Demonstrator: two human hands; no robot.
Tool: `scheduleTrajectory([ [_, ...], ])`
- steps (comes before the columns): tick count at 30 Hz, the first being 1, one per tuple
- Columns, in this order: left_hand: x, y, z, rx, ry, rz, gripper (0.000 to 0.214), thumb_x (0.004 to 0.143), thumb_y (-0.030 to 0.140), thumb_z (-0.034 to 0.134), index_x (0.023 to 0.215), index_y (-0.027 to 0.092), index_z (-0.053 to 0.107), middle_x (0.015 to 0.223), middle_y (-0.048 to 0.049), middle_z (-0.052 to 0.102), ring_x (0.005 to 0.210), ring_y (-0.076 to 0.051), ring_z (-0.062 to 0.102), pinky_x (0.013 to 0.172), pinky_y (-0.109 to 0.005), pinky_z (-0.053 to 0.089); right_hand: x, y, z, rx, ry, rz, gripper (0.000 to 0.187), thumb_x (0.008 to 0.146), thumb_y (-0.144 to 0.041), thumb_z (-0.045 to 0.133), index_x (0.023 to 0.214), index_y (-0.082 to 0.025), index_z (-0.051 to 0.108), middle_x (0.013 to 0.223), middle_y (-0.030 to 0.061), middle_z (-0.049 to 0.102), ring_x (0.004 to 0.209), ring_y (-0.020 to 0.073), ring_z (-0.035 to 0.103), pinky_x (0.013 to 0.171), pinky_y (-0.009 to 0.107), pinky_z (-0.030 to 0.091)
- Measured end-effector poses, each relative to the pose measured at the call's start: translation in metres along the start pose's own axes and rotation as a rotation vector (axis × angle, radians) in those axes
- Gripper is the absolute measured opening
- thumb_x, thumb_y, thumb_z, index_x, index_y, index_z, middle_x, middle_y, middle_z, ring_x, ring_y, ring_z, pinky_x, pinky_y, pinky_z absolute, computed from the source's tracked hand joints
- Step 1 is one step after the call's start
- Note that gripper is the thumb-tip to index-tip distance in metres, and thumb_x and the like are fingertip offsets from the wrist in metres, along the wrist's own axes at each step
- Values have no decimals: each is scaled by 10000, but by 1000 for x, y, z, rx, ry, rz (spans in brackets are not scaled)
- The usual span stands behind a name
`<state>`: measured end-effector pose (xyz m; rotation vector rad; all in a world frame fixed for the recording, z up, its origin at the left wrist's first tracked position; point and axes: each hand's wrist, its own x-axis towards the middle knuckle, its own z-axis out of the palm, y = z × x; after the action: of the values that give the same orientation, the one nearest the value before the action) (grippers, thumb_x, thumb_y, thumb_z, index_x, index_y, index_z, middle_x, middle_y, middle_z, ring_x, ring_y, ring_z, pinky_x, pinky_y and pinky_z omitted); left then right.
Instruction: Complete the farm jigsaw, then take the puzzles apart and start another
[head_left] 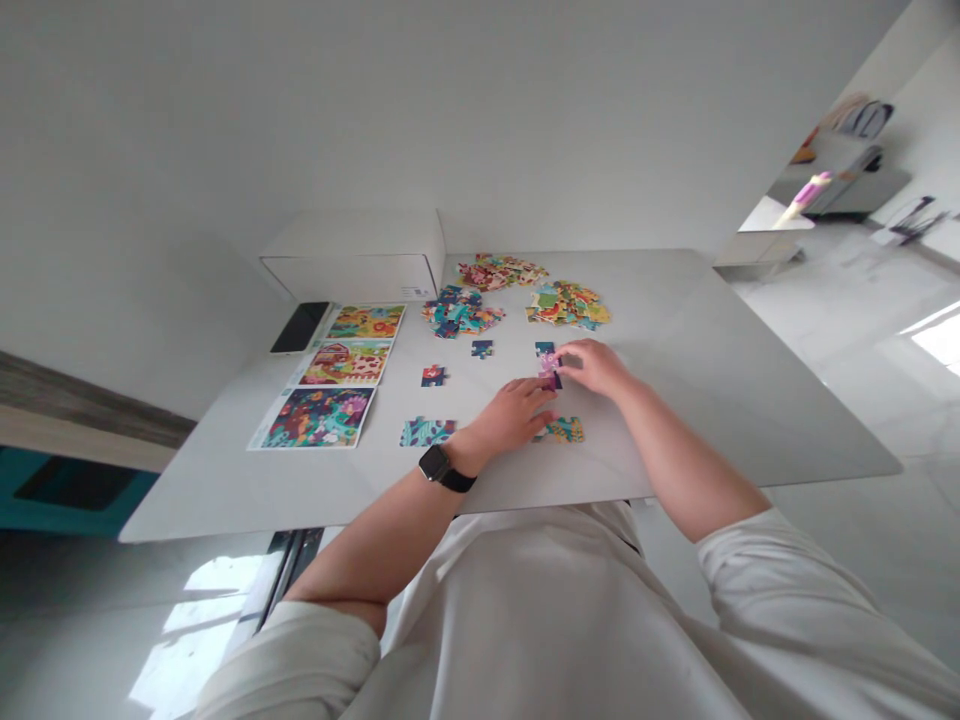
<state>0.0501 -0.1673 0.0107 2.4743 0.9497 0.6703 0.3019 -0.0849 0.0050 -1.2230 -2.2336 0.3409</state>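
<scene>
Pink-purple jigsaw puzzle pieces, with a dark blue edge at the top, lie on the white table right of centre. My right hand has its thumb and fingertips closed on their right side. From the lower left, my left hand lies low over the table with fingers stretched out, their tips touching the lower edge of the purple pieces. Under and beside its thumb is a teal-and-yellow puzzle piece, partly hidden. Joined blue leafy pieces lie left of my left wrist.
Single pieces, one dark blue and one red-and-blue, lie apart. Behind are a blue pile, a yellow-green pile and a red-yellow pile. Picture sheets, a phone and a white box are left.
</scene>
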Motion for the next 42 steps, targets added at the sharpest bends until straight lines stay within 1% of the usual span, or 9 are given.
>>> scheduleTrajectory([
  [4,-1,1,4,78,-42,18,429,1072,437,533,1375,200,721,1551,-193,608,1456,-350,553,1238,-543,400,3,-3,6,-53,-4,-14,199,849,-220,840,1034,-292,828,1098,51,839,1059,283,756,1003,456,559],
  [11,0,-3,4,53,-62,7,427,1072,442,527,1385,224,718,1549,-160,625,1450,-324,571,1276,-525,363,1,-1,5,-49,-20,-43,184,861,-227,842,1032,-295,833,1100,54,841,1049,280,760,1010,456,553],
  [15,-1,-5,3,28,-73,30,429,1085,428,513,1405,220,708,1554,-154,626,1451,-313,581,1302,-535,343,0,-1,5,-50,-23,-63,196,860,-214,842,1041,-289,835,1126,58,839,1083,283,757,1031,463,551],
  [21,-5,-7,3,143,-113,80,488,1122,443,431,1462,180,661,1572,-164,609,1474,-298,565,1283,-511,398,0,-2,4,-123,-76,-98,179,911,-230,804,1084,-259,840,1205,84,827,1154,288,746,1070,460,535],
  [25,-5,-7,3,177,-106,93,496,1128,455,419,1449,172,669,1560,-166,619,1457,-294,581,1261,-496,433,-1,-3,4,-153,-98,-105,142,955,-241,754,1056,-273,849,1219,70,824,1180,277,735,1092,462,522],
  [30,-5,-5,1,186,-103,96,480,1129,459,427,1421,176,683,1534,-150,642,1420,-283,611,1249,-476,449,0,-2,5,-176,-87,-65,201,951,-216,735,1105,-271,852,1233,80,816,1184,289,723,1104,480,518],
  [34,-4,-5,3,202,-114,73,476,1123,450,449,1424,163,680,1547,-151,632,1414,-293,615,1246,-474,454,0,-1,7,-164,-85,-75,289,948,-174,707,1181,-281,841,1301,76,795,1215,287,712,1127,488,513],
  [38,-4,-5,3,221,-116,75,464,1124,436,448,1438,178,672,1559,-142,625,1421,-281,612,1249,-465,447,0,3,10,-133,-109,-95,281,969,-186,678,1147,-311,856,1309,51,796,1221,269,717,1125,477,526],
  [42,-3,-3,1,240,-137,88,447,1123,413,446,1435,187,673,1565,-141,620,1438,-279,600,1257,-476,434,0,8,11,-92,-102,-104,286,954,-176,687,1133,-316,861,1303,44,800,1216,264,723,1114,472,539],
])
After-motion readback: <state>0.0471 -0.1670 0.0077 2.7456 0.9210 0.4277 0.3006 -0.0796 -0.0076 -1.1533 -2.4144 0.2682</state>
